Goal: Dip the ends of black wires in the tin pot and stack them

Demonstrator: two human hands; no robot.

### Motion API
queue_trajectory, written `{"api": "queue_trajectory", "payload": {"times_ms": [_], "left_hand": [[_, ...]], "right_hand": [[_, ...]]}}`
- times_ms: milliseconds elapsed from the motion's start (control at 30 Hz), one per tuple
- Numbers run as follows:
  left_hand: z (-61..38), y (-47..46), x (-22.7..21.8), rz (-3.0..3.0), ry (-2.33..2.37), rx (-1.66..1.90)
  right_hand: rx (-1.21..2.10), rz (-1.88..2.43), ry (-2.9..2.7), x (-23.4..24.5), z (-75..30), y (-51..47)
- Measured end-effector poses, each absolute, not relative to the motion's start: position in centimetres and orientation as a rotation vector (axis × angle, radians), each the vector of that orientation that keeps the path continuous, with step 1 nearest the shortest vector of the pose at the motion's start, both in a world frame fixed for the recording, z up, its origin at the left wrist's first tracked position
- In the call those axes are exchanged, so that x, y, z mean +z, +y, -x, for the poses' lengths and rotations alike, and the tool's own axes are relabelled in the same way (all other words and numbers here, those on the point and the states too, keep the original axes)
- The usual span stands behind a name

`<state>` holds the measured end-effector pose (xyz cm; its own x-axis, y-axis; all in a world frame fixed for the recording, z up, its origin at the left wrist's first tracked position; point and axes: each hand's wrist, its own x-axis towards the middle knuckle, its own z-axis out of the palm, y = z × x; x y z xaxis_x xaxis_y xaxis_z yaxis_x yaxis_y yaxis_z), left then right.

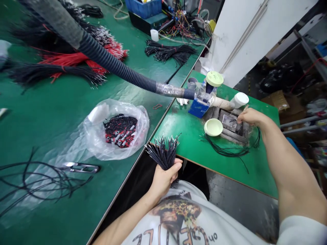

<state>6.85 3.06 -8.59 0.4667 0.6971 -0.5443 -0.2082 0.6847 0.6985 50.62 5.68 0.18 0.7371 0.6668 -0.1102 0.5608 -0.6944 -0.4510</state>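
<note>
My left hand (166, 175) is wrapped round a thick bundle of black wires (163, 151), whose stripped, silvery ends fan out upward above the table gap. On the right, my right hand (249, 116) is pinched closed over a small square metal pot (230, 121) with a shiny surface. Something thin and dark shows at its fingertips and a light, stick-like tip rises above them; what they hold is too small to tell. Loose black wires (224, 149) lie on the green board just below the pot, beside a pale round dish (213, 127).
A ribbed hose (122, 71) crosses above the table to a blue box (198, 108). A clear plastic bag (116, 129) holds small red and black parts. Thread snips (81, 167) lie near loose wires. Bundles of red and black wire (66, 64) are at the back left.
</note>
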Motion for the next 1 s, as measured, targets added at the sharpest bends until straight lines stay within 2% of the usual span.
{"api": "queue_trajectory", "payload": {"times_ms": [133,267,433,567,667,767,867,1000], "left_hand": [[-6.9,3.3,-8.6,-0.6,0.929,0.612],[-6.9,3.3,-8.7,-0.6,0.926,0.619],[-6.9,3.1,-8.6,-0.592,0.921,0.617],[-7.0,3.1,-8.3,-0.585,0.909,0.622],[-7.1,3.2,-8.0,-0.595,0.897,0.616],[-7.0,2.9,-7.5,-0.614,0.898,0.604],[-6.5,2.3,-6.8,-0.659,0.951,0.595],[-6.0,2.3,-6.4,-0.874,0.999,0.539]], "right_hand": [[0.737,2.798,-0.935,-0.6,-50.7,6.2],[0.798,2.904,-1.018,0.1,-49.9,6.4],[0.57,2.912,-1.221,4.9,-48.1,4.2],[0.171,2.875,-1.37,7.4,-44.6,-0.3],[-0.179,2.521,-1.639,5.0,-40.0,-3.1],[-0.275,2.248,-1.703,0.2,-35.0,-3.8],[-0.26,2.274,-1.768,-3.6,-32.1,-3.1],[-0.303,2.385,-1.667,-4.1,-30.9,-3.5]]}}
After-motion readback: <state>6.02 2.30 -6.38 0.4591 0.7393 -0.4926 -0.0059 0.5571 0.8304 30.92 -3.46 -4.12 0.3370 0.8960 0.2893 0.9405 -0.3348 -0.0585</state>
